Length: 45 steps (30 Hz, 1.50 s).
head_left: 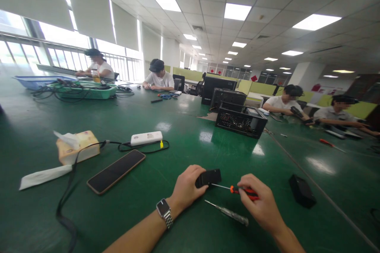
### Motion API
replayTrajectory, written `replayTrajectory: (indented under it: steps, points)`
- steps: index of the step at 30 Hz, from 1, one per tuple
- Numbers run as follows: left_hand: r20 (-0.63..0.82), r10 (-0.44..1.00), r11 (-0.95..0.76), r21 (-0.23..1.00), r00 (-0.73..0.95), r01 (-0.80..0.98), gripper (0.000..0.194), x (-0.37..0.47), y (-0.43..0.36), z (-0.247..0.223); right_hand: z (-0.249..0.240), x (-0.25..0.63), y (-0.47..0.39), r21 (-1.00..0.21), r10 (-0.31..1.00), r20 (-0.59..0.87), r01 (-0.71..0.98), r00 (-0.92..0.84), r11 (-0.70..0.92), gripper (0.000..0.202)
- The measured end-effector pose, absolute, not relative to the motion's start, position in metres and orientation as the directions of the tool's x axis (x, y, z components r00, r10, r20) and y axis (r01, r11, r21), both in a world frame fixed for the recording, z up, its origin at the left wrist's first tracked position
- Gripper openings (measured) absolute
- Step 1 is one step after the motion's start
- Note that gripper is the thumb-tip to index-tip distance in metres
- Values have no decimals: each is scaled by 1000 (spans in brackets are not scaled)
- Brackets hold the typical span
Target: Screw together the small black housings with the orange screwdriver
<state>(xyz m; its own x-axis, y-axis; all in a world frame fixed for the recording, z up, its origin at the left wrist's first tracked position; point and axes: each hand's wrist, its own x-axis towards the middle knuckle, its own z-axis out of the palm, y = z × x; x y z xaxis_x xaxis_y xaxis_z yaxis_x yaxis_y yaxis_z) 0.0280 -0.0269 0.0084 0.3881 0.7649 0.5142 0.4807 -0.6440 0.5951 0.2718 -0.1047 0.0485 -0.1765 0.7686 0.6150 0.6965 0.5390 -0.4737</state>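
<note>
My left hand [189, 185] is closed around a small black box-shaped device [211, 176], holding it on the green table. In my right hand [259, 201] is a screwdriver [242, 192] with a red and black handle, its thin shaft pointing left. The shaft's tip meets the near side of the device; whether it sits in a screw I cannot tell. Just below, between my hands, lies a second screwdriver [228, 212] with a clear handle. Another black box-shaped piece [302, 191] rests to the right of my right hand.
A phone [116, 170], a white power strip [146, 138] with a black cable, and a tissue pack [78, 147] lie to the left. Black computer cases [241, 120] stand further back. A green basket [86, 91] holds cables. Several people sit around the table.
</note>
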Motion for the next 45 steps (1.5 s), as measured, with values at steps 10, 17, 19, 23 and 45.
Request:
replayTrajectory:
  steps: [10,17,19,23,45]
  points:
    - [521,759,-651,583,391,486,37,30,-28,5,47,263,-120,-342,753,637,815,-166,468,26]
    - [508,773,-634,599,380,489,33,26,-25,2,57,276,-119,-373,842,485,814,-238,446,25]
    - [503,777,-629,603,380,490,32,25,-24,4,60,281,-117,-391,842,467,791,-269,469,24]
    - [479,799,-601,605,365,522,31,26,-24,7,57,302,-108,-467,849,469,748,-243,472,26]
    - [359,867,-495,693,346,524,30,11,-12,-1,34,265,-107,-481,923,-30,815,-384,323,6]
